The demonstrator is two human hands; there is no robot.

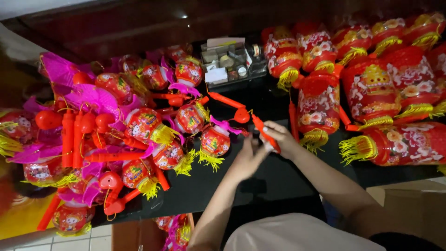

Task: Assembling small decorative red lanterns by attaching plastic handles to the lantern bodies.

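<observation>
Both bare forearms rise from the lower middle of the frame and converge just right of centre. The left hand (246,155) is raised with its fingers (245,142) pointing up and curled inward toward the other hand. The right hand (278,138) sits just above and to the right, fingers closed in a grip, wrist bent left. The two hands touch.

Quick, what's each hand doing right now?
Left hand: closed on the lower end of the orange lantern handle.
Right hand: gripping the same handle.
</observation>
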